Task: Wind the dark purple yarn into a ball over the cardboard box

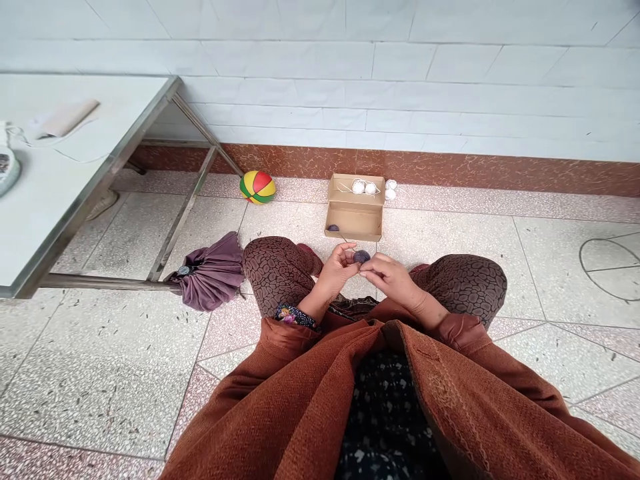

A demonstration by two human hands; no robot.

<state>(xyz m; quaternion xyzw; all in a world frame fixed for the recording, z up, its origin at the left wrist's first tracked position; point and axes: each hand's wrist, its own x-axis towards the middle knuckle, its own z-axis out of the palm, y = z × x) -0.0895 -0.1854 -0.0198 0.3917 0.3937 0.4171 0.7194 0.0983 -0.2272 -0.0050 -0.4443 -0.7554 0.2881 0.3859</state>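
Observation:
A small ball of dark grey-purple yarn (361, 256) is held up between my two hands, above the floor and between my knees. My left hand (339, 270) curls its fingers and thumb around the ball's left side. At the ball's lower right edge, my right hand (393, 275) pinches its fingertips together on the dark yarn; the exact grip is partly hidden. Just beyond is an open cardboard box (356, 230), with another dark yarn ball (333, 228) in its near-left corner. A thin dark strand shows between the box and my left fingers.
White yarn balls (359, 187) lie in the box's lid, and more white balls (391, 194) sit beside it. A colourful ball (257, 187) rests near the wall. To the left are a folded purple umbrella (213, 272) and a metal-framed table (100, 157).

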